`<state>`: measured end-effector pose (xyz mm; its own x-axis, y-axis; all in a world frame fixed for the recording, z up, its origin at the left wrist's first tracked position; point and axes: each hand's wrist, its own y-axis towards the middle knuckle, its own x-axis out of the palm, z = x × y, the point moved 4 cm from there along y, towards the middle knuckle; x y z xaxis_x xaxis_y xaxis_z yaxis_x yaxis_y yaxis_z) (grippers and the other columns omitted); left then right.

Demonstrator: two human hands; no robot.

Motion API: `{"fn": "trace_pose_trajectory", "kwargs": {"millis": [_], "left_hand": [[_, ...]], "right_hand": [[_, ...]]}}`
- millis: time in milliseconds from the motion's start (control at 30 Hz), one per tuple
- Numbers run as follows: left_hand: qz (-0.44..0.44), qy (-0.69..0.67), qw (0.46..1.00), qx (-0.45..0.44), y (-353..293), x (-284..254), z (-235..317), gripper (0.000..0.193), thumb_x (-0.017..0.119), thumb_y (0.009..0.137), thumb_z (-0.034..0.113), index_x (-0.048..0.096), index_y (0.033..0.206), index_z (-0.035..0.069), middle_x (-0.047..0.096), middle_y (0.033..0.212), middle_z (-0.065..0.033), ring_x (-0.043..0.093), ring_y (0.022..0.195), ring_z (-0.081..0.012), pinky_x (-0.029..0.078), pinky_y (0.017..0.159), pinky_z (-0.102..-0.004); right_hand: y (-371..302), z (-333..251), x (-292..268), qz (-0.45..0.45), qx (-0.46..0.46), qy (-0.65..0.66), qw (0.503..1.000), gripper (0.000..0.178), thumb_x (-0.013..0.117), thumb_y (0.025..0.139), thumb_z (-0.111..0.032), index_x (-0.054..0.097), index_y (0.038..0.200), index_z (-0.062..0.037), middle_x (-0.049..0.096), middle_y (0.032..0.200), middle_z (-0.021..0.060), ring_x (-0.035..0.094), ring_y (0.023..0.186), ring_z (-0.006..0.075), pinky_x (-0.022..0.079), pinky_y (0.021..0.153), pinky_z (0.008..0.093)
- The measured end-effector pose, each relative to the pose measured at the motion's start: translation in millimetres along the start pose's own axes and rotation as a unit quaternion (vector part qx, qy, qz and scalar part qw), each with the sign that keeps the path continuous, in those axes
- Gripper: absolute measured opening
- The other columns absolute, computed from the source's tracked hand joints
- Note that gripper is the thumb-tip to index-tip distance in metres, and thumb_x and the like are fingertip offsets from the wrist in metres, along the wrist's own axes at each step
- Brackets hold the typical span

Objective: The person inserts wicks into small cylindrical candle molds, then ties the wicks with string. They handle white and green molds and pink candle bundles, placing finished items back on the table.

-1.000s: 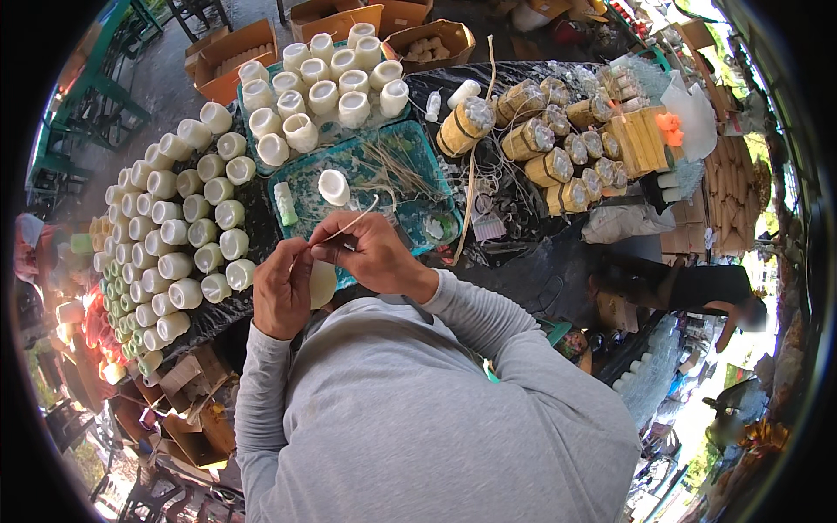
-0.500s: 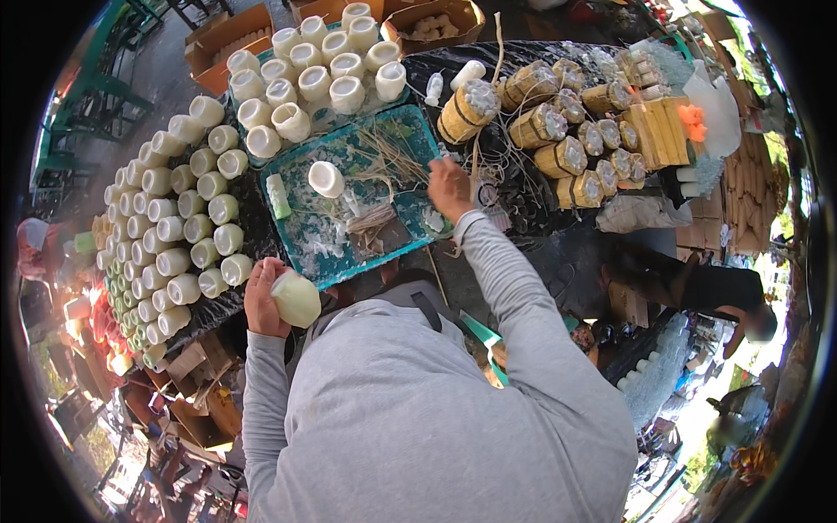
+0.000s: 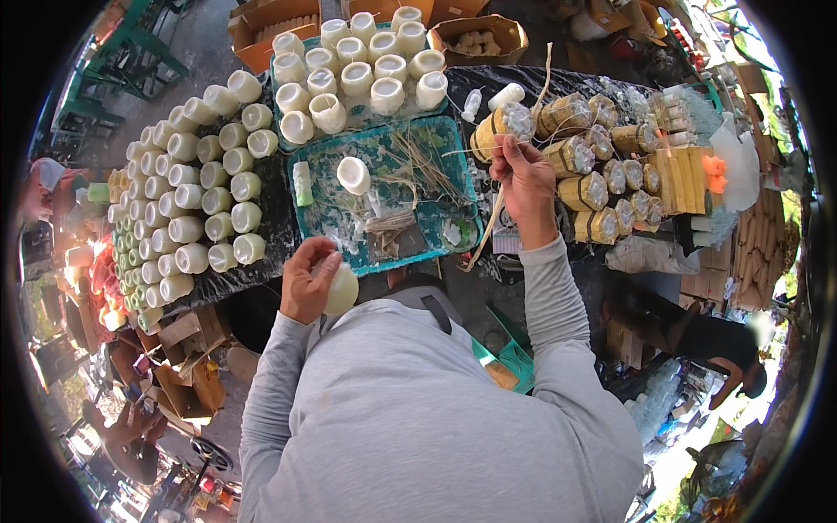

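Note:
My left hand (image 3: 309, 281) is closed around a pale green, rounded, jar-shaped piece (image 3: 343, 292), held low at the near edge of the teal tray (image 3: 336, 267). Its fingers partly cover the piece. To the right of the tray my right hand (image 3: 526, 185) is raised, thumb and fingers pinched together on a thin pale strand (image 3: 466, 152) that points left. In the tray lie a white jar-shaped piece (image 3: 353, 175), a bundle of short dry strands (image 3: 391, 223), loose long strands (image 3: 423, 166) and a light green block (image 3: 302, 184).
Rows of pale jar-shaped pieces (image 3: 185, 229) cover the table at left, with more on a second tray (image 3: 356, 78) behind. Bundled yellowish cylinders (image 3: 586, 193) crowd the right side. Cardboard boxes (image 3: 479, 39) stand beyond. Another person (image 3: 711, 318) is at far right.
My right hand has risen from the tray's right edge and moved right, now pinching a strand. My left hand has turned, its back more upward over the green piece. The whole view has shifted.

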<state>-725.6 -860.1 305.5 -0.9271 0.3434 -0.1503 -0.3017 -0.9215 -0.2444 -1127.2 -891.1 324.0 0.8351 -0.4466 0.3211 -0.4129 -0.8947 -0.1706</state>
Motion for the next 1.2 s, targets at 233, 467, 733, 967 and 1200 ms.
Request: {"fn": "trace_pose_trajectory", "kwargs": {"millis": [233, 467, 733, 967, 1200], "left_hand": [[-0.088, 0.085, 0.979, 0.161, 19, 31, 113, 0.038, 0.080, 0.098, 0.022, 0.063, 0.127, 0.005, 0.074, 0.090, -0.0115, 0.074, 0.082, -0.0245, 0.057, 0.076, -0.0362], [-0.083, 0.129, 0.967, 0.203, 18, 35, 133, 0.015, 0.072, 0.102, 0.014, 0.070, 0.107, 0.000, 0.072, 0.089, -0.0168, 0.072, 0.078, -0.0315, 0.056, 0.072, -0.0387], [-0.079, 0.109, 0.978, 0.160, 7, 24, 121, 0.013, 0.072, 0.102, 0.012, 0.070, 0.105, -0.001, 0.072, 0.090, -0.0167, 0.072, 0.080, -0.0310, 0.055, 0.074, -0.0382], [-0.050, 0.121, 0.975, 0.180, 1, 13, 120, 0.014, 0.072, 0.102, 0.012, 0.071, 0.105, -0.001, 0.073, 0.091, -0.0162, 0.072, 0.079, -0.0304, 0.056, 0.074, -0.0378], [-0.010, 0.126, 0.976, 0.175, -5, -5, 118, 0.015, 0.072, 0.101, 0.012, 0.071, 0.105, -0.002, 0.073, 0.089, -0.0164, 0.072, 0.079, -0.0306, 0.056, 0.074, -0.0384]], "right_hand": [[-64, -47, 80, -0.124, 0.008, 0.073, 0.990, 0.029, 0.077, 0.102, -0.023, 0.078, 0.113, 0.0038, 0.075, 0.091, 0.0073, 0.063, 0.073, 0.0124, 0.050, 0.065, 0.0287], [-98, -42, 110, -0.166, -0.007, -0.002, 0.986, 0.025, 0.077, 0.102, -0.020, 0.080, 0.111, 0.0035, 0.073, 0.085, 0.0021, 0.059, 0.070, 0.0055, 0.049, 0.062, 0.0219], [-96, -46, 110, -0.143, -0.036, -0.016, 0.989, 0.023, 0.079, 0.101, -0.019, 0.081, 0.107, 0.0031, 0.073, 0.084, 0.0037, 0.058, 0.068, 0.0065, 0.047, 0.060, 0.0218], [-91, -35, 117, -0.173, -0.001, 0.147, 0.974, 0.026, 0.076, 0.104, -0.020, 0.078, 0.115, 0.0031, 0.073, 0.089, 0.0061, 0.059, 0.070, 0.0081, 0.049, 0.063, 0.0237], [-128, -70, 137, -0.104, -0.515, -0.498, 0.690, 0.042, 0.078, 0.094, 0.000, 0.069, 0.136, -0.0007, 0.063, 0.110, 0.0058, 0.063, 0.085, 0.0190, 0.052, 0.073, 0.0335]]}}
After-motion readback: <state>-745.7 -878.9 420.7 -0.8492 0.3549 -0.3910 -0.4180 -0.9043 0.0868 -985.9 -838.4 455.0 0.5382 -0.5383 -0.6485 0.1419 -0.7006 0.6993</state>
